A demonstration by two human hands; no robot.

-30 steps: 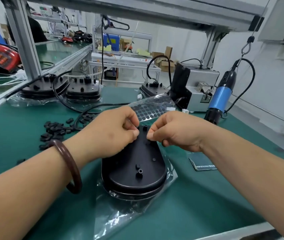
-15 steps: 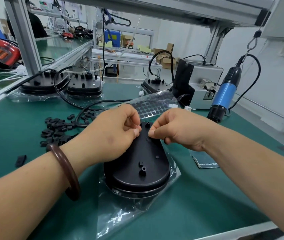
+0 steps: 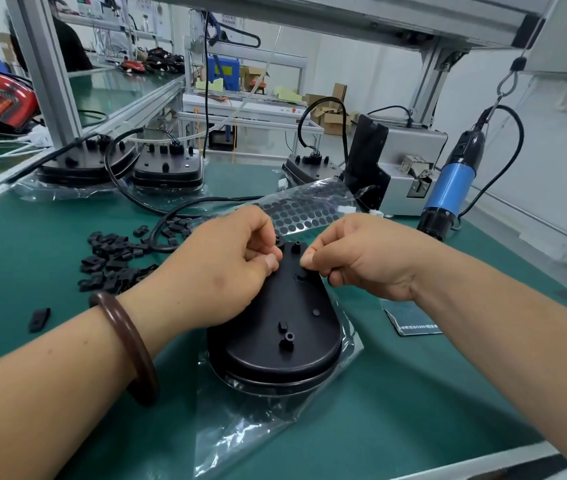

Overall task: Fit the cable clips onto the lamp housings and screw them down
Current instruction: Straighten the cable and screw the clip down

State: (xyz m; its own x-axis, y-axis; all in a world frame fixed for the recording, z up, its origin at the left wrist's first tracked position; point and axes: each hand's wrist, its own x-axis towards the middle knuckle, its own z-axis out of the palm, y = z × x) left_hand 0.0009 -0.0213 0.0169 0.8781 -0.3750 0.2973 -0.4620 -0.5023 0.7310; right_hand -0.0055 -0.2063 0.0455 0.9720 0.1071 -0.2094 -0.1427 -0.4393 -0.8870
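Both hands are bunched up over the far end of the lamp housing (image 3: 275, 334), which sits dead centre on its plastic bag (image 3: 240, 427). My left hand (image 3: 219, 268) is curled tight with the thumb pressed against the forefinger. My right hand (image 3: 361, 258) is curled the same way, fingertips down on the housing top by a small hole. There might be a clip pinched in there, but it's too small to see, so I can't tell what either hand actually holds.

The near edge of the desk (image 3: 483, 462) runs across at 5 o'clock, with bare green mat between it and the bag. There's more bare mat at 3 o'clock, out to a small card (image 3: 413, 320). At 10 o'clock it's crowded: the pile of cable clips (image 3: 116, 258), one stray clip (image 3: 39, 319) at 9, and a black cable (image 3: 136, 199) looping behind. A sheet of black dots (image 3: 306, 209) sits just past my knuckles at 12. The blue screwdriver (image 3: 451, 188) hangs at 2 o'clock beside a grey machine (image 3: 410, 157). Two more housings (image 3: 169, 168) sit at 11 by the aluminium frame post (image 3: 46, 71).
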